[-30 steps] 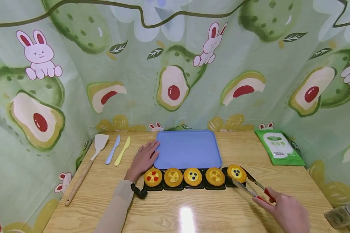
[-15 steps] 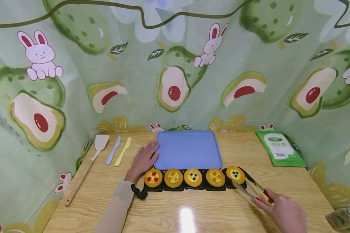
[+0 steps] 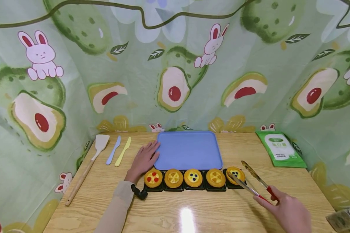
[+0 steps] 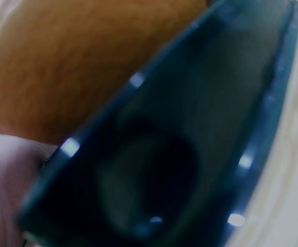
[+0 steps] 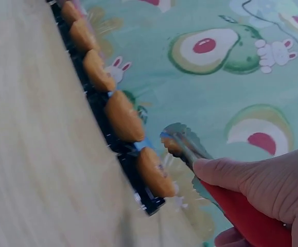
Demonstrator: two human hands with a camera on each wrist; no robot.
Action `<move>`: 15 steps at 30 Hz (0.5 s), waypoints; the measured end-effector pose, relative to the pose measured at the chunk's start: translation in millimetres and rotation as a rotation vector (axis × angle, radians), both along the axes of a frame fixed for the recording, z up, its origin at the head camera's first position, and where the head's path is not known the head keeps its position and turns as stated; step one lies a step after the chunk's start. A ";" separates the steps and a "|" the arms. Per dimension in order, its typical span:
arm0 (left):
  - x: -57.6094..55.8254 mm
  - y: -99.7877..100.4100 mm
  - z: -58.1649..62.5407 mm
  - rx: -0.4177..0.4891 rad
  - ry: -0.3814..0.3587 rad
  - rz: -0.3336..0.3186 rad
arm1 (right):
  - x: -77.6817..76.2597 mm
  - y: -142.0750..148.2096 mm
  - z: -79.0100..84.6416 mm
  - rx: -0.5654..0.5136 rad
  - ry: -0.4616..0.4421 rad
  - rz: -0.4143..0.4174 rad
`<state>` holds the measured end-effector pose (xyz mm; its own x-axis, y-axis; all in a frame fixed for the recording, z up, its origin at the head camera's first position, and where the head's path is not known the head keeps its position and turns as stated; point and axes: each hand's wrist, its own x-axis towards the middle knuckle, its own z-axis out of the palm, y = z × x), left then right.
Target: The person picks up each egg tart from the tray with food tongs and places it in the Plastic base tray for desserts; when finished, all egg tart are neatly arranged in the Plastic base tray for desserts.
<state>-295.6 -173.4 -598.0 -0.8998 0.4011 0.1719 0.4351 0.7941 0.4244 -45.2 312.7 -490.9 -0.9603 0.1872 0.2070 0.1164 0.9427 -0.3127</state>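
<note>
My right hand [image 3: 288, 208] holds red-handled metal tongs [image 3: 261, 179], their two arms spread apart. One tong tip is over the rightmost egg tart [image 3: 235, 176], which has dark blue dots and sits in a small black tray [image 3: 231, 185]. The other tip stands off to the right of that tart. To the left, in a row of similar black trays, lie an orange-wedge tart [image 3: 215, 178], another blue-dotted tart [image 3: 193, 178], a second wedge-topped tart [image 3: 173, 178] and a red-dotted tart [image 3: 153, 178]. My left hand [image 3: 144, 158] lies flat, fingertips at the blue tray's [image 3: 189, 150] left edge.
A spatula [image 3: 88, 166], a blue knife [image 3: 113, 150] and a yellow knife [image 3: 123, 152] lie on the left. On the right are a green packet [image 3: 280, 149] and a jar [image 3: 344, 217]. A patterned curtain [image 3: 134, 90] encloses the table.
The tongs' arms have parted and come away from the rightmost tart, which now rests in its black tray, slightly left of before. My left hand has stayed in place.
</note>
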 end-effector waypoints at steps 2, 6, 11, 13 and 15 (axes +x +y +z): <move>-0.6 0.1 -0.2 -0.003 0.002 0.002 | -1.6 0.3 3.8 -0.005 0.014 -0.011; -0.3 0.5 0.5 -0.003 -0.006 0.001 | -9.3 1.2 9.0 -0.011 0.021 -0.028; 1.8 -0.1 0.8 0.016 0.002 0.000 | -23.0 -1.0 9.9 -0.056 0.007 -0.029; 2.6 0.1 0.3 0.018 0.014 0.000 | -28.5 -3.1 9.3 -0.083 -0.007 -0.037; 4.0 0.3 -0.8 0.016 0.022 -0.002 | -33.9 -5.0 8.3 -0.109 -0.029 -0.044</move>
<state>-291.6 -173.2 -598.8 -0.8950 0.3998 0.1978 0.4458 0.7865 0.4274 -79.1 307.6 -482.6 -0.9559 0.2492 0.1556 0.1673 0.8972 -0.4088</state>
